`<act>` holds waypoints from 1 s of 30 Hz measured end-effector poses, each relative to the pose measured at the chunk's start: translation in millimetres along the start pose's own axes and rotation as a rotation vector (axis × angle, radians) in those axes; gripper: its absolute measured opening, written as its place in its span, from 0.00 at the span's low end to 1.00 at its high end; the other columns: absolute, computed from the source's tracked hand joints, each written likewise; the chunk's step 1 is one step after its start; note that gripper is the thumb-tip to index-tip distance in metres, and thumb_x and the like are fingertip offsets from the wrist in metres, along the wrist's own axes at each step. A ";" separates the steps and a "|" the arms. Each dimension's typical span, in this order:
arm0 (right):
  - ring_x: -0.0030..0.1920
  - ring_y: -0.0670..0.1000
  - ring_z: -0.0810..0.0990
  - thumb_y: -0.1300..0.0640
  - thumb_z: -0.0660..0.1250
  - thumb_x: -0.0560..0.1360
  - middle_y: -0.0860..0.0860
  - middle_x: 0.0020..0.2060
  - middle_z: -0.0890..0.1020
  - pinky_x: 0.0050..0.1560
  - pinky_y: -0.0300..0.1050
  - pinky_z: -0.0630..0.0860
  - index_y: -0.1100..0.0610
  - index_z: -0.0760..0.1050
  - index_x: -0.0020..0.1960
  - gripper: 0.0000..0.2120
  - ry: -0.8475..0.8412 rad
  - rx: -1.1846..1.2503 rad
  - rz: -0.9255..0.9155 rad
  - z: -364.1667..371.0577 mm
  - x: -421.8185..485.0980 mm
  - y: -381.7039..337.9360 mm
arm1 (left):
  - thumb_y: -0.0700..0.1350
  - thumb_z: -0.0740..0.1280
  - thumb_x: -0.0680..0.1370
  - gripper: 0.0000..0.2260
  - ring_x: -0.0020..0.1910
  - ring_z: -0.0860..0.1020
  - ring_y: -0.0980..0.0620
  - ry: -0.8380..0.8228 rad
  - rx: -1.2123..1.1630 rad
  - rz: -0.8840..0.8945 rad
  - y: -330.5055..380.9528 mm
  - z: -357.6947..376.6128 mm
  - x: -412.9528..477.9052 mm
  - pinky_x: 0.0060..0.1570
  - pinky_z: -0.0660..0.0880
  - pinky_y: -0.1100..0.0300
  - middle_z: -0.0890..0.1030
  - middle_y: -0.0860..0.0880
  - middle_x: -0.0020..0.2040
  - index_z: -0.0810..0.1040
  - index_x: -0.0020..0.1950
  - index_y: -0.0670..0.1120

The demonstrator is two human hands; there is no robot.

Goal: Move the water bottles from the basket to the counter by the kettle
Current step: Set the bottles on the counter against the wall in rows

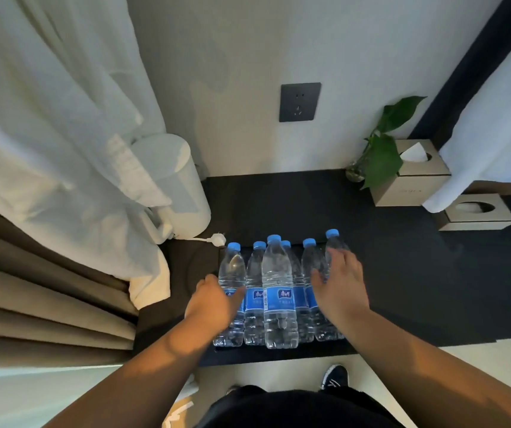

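Note:
Several clear water bottles (279, 291) with blue caps and blue labels stand upright in a tight group on the dark counter (402, 273), near its front edge. My left hand (217, 299) is wrapped around the leftmost bottle (232, 270) at label height. My right hand (340, 282) rests with spread fingers against the two rightmost bottles (331, 245); whether it grips one is unclear. A white kettle (170, 186) stands at the back left of the counter, partly behind a hanging white robe. No basket is in view.
A white robe (56, 134) and brown curtains (31, 288) hang at the left. The kettle's plug (217, 239) lies on the counter. A wall socket (299, 101), a plant in a glass (377, 156) and two tissue boxes (414, 177) are at the back right.

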State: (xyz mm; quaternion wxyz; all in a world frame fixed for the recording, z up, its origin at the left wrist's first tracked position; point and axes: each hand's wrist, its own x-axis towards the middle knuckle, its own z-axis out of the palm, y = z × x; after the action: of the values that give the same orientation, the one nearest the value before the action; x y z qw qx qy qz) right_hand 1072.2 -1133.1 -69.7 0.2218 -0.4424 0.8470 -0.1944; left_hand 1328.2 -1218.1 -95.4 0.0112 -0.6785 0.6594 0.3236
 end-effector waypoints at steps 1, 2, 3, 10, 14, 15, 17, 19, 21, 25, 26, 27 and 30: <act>0.71 0.53 0.71 0.48 0.67 0.81 0.51 0.71 0.70 0.72 0.52 0.72 0.53 0.67 0.77 0.27 -0.036 0.045 -0.030 1.5 1.8 -8.8 | 0.68 0.68 0.76 0.27 0.48 0.82 0.47 0.008 -0.005 0.004 1.2 -1.0 1.1 0.46 0.81 0.50 0.77 0.47 0.54 0.73 0.59 0.46; 0.66 0.50 0.74 0.47 0.67 0.82 0.49 0.68 0.73 0.68 0.50 0.75 0.52 0.69 0.75 0.24 -0.075 0.081 -0.058 2.3 4.5 -17.1 | 0.68 0.68 0.76 0.26 0.48 0.82 0.46 0.013 -0.007 0.002 3.4 -2.9 1.4 0.47 0.81 0.50 0.78 0.47 0.54 0.74 0.59 0.46; 0.62 0.48 0.77 0.47 0.66 0.82 0.47 0.64 0.76 0.64 0.49 0.77 0.51 0.71 0.73 0.21 -0.115 0.098 -0.089 2.8 8.1 -24.0 | 0.67 0.68 0.76 0.26 0.48 0.82 0.46 0.024 -0.002 0.003 5.7 -4.1 2.6 0.47 0.81 0.50 0.79 0.47 0.53 0.74 0.59 0.46; 0.43 0.47 0.83 0.46 0.59 0.84 0.46 0.44 0.84 0.50 0.53 0.81 0.48 0.76 0.56 0.10 -0.411 0.028 -0.234 -2.8 47.4 -40.2 | 0.69 0.65 0.75 0.26 0.49 0.82 0.47 0.025 0.041 -0.083 22.6 -10.5 10.8 0.50 0.81 0.51 0.82 0.47 0.53 0.77 0.57 0.48; 0.31 0.46 0.78 0.43 0.57 0.85 0.48 0.31 0.81 0.37 0.47 0.72 0.49 0.77 0.47 0.16 -0.512 -0.012 -0.305 -7.7 67.4 -42.8 | 0.68 0.65 0.76 0.26 0.54 0.81 0.47 0.030 0.059 -0.146 33.4 -13.8 12.6 0.52 0.79 0.50 0.81 0.47 0.57 0.77 0.61 0.49; 0.29 0.47 0.76 0.42 0.56 0.86 0.48 0.27 0.77 0.35 0.47 0.69 0.50 0.75 0.42 0.19 -0.542 -0.018 -0.334 -7.2 70.8 -42.7 | 0.68 0.65 0.76 0.25 0.52 0.81 0.47 0.036 0.041 -0.154 35.8 -13.9 13.0 0.51 0.79 0.51 0.81 0.47 0.56 0.77 0.61 0.49; 0.27 0.48 0.72 0.44 0.56 0.86 0.48 0.23 0.71 0.34 0.48 0.67 0.51 0.68 0.35 0.23 -0.580 -0.014 -0.366 -4.3 77.7 -42.7 | 0.67 0.65 0.78 0.23 0.50 0.81 0.48 0.044 0.017 -0.178 39.2 -14.4 14.9 0.48 0.77 0.53 0.81 0.47 0.55 0.77 0.60 0.49; 0.26 0.48 0.72 0.44 0.56 0.86 0.48 0.23 0.71 0.35 0.48 0.68 0.50 0.68 0.35 0.22 -0.595 -0.015 -0.352 -0.6 85.3 -42.4 | 0.65 0.65 0.79 0.21 0.48 0.81 0.48 0.042 0.010 -0.184 41.8 -15.8 18.5 0.45 0.75 0.55 0.82 0.47 0.52 0.79 0.57 0.48; 0.28 0.46 0.74 0.43 0.57 0.85 0.49 0.24 0.74 0.34 0.46 0.68 0.49 0.72 0.38 0.20 -0.587 -0.028 -0.331 1.9 91.7 -45.2 | 0.64 0.65 0.80 0.20 0.45 0.82 0.49 0.044 0.010 -0.174 43.5 -19.4 24.7 0.43 0.75 0.55 0.84 0.46 0.47 0.81 0.53 0.47; 0.30 0.48 0.75 0.43 0.60 0.84 0.49 0.26 0.74 0.33 0.46 0.67 0.52 0.72 0.35 0.22 -0.545 -0.026 -0.298 6.0 99.5 -56.1 | 0.61 0.65 0.79 0.17 0.41 0.81 0.48 0.007 0.038 -0.152 53.1 -27.0 42.2 0.40 0.74 0.55 0.83 0.46 0.42 0.82 0.42 0.49; 0.30 0.48 0.75 0.43 0.60 0.83 0.48 0.26 0.74 0.33 0.46 0.67 0.52 0.71 0.34 0.22 -0.516 -0.010 -0.276 6.8 99.5 -58.8 | 0.60 0.65 0.79 0.17 0.41 0.80 0.49 0.004 0.043 -0.143 55.9 -27.8 48.0 0.41 0.74 0.55 0.83 0.46 0.42 0.81 0.40 0.50; 0.30 0.48 0.76 0.43 0.60 0.83 0.48 0.26 0.75 0.33 0.46 0.68 0.53 0.72 0.34 0.22 -0.488 0.003 -0.249 7.3 99.5 -61.8 | 0.61 0.65 0.79 0.18 0.41 0.79 0.50 -0.001 0.051 -0.136 57.5 -28.1 54.3 0.43 0.76 0.55 0.83 0.47 0.43 0.81 0.39 0.50; 0.27 0.48 0.74 0.41 0.61 0.83 0.48 0.23 0.72 0.34 0.46 0.70 0.54 0.71 0.30 0.26 -0.487 0.014 -0.176 9.1 101.3 -70.5 | 0.65 0.63 0.78 0.22 0.47 0.81 0.49 -0.027 0.134 -0.090 52.5 -29.0 73.5 0.48 0.77 0.54 0.84 0.47 0.47 0.85 0.49 0.49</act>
State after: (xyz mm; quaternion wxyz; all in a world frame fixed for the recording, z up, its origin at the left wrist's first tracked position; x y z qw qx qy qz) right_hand 1072.3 -1256.5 -60.8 0.4047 -0.5467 0.7253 -0.1067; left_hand 1287.4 -1303.0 -84.2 0.0801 -0.7009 0.6481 0.2868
